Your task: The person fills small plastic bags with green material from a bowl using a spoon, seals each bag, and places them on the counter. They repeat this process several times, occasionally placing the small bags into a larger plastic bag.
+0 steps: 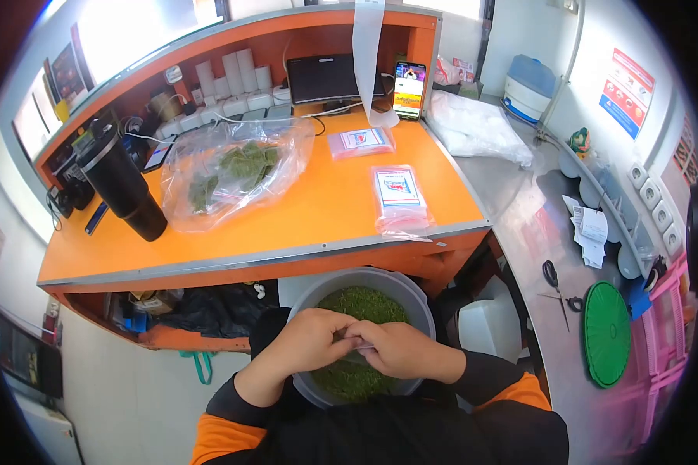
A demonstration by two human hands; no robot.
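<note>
My left hand [316,339] and my right hand [398,348] meet over a grey tub [421,301] holding chopped green leaves [357,301]. Both hands have their fingers closed, pinching the edge of a small clear plastic bag [364,346] between them; most of it is hidden by the fingers. On the orange desk [287,225] beyond the tub, a stack of small printed bags [399,198] lies near the front edge, with another stack [362,142] behind it. A large clear bag [186,167] with green leaves [250,164] lies to the left.
A black tumbler [124,186] stands at the desk's left. A phone [409,89] is propped beside a monitor [329,81]. On the right metal counter [520,232] are scissors [554,283], a green lid [606,333] and a white bag [477,128].
</note>
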